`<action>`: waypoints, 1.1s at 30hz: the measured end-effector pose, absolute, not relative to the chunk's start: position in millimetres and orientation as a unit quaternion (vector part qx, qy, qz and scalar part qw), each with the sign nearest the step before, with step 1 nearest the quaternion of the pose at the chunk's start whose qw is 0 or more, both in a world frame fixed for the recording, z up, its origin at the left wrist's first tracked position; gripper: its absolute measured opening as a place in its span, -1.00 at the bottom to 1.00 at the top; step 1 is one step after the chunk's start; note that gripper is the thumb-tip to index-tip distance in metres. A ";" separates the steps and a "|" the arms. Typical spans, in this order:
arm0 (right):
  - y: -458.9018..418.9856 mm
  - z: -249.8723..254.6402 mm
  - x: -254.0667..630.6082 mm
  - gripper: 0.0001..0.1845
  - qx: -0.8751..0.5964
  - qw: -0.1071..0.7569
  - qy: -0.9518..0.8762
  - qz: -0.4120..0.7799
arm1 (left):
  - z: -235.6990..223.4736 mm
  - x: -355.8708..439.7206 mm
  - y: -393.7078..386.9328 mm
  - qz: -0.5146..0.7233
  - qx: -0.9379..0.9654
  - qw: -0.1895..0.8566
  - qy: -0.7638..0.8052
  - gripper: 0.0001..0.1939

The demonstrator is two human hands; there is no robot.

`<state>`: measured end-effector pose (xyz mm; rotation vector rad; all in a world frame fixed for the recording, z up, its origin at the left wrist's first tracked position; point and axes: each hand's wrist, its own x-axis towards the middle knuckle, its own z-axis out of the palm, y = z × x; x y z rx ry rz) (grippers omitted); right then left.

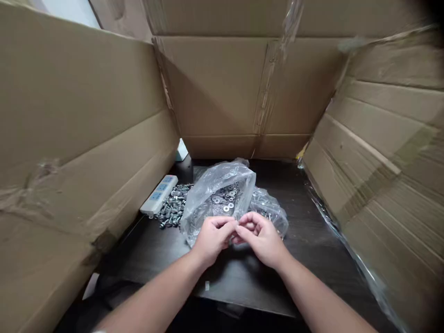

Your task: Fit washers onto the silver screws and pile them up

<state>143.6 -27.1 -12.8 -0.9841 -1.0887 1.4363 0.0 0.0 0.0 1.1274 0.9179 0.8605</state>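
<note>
Both hands are right in the middle of my head-cam feed, fingertips meeting just in front of an open clear plastic bag (204, 189). Left hand (215, 238) has its thumb pressed in toward curled fingers, and the right hand (262, 238) is doing pretty much the same pinch from the other side. Anything between those fingertips is too small and blurry for me to make out, so I can't tell if either one is actually gripping something. Can't tell if they're touching the bag's near edge either.

The bag sits on a dark wood-grain table (312, 240), its mouth gaping towards me, with loose flat washers (226, 208) showing inside. A second plastic bag (272, 208) slumps just beside it, partly behind the right hand; its contents are hard to read. Over on the left I've got a heap of metal bolts (171, 210), right up against a white power strip (160, 194) with blue socket faces. One tiny pale scrap (207, 286) lies near the table's front edge. Cardboard walls (215, 88) box in the left, back and right, with clear tape (291, 23) on the back panel.
</note>
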 end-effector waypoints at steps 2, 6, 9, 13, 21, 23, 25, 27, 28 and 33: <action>-26.1 -11.8 146.3 -0.64 -0.398 0.514 -0.471 0.597 | -1.3 -2.0 3.5 0.350 0.499 0.689 0.392 -0.70; -25.4 -8.6 152.4 -0.69 -0.390 0.492 -0.525 0.575 | -1.1 -5.1 6.6 0.294 0.500 0.724 0.375 -0.75; -26.2 -6.6 155.5 -0.74 -0.395 0.486 -0.553 0.549 | 0.4 -6.0 6.2 0.275 0.489 0.735 0.380 -0.77; -27.0 -6.4 155.7 -0.76 -0.412 0.493 -0.551 0.532 | 1.1 -5.6 5.6 0.275 0.476 0.746 0.376 -0.78; -23.7 -9.6 146.7 -0.79 -0.427 0.564 -0.542 0.453 | 0.0 -6.6 5.9 0.345 0.471 0.739 0.337 -0.73; -22.2 -8.9 145.2 -0.79 -0.429 0.562 -0.557 0.436 | -0.5 -7.1 7.1 0.374 0.445 0.734 0.351 -0.69; -18.9 -4.5 146.0 -0.78 -0.432 0.561 -0.584 0.397 | 0.0 -8.1 9.1 0.422 0.410 0.719 0.369 -0.63; -12.1 5.3 149.0 -0.76 -0.440 0.552 -0.628 0.327 | 1.2 -9.9 11.6 0.482 0.379 0.695 0.374 -0.59; -7.0 12.1 150.7 -0.76 -0.447 0.537 -0.658 0.281 | 1.9 -11.3 12.8 0.511 0.370 0.682 0.370 -0.59; 32.2 42.7 146.0 -0.79 -0.483 0.189 -0.854 0.045 | -1.2 -20.2 17.5 0.619 0.364 0.611 0.333 -0.60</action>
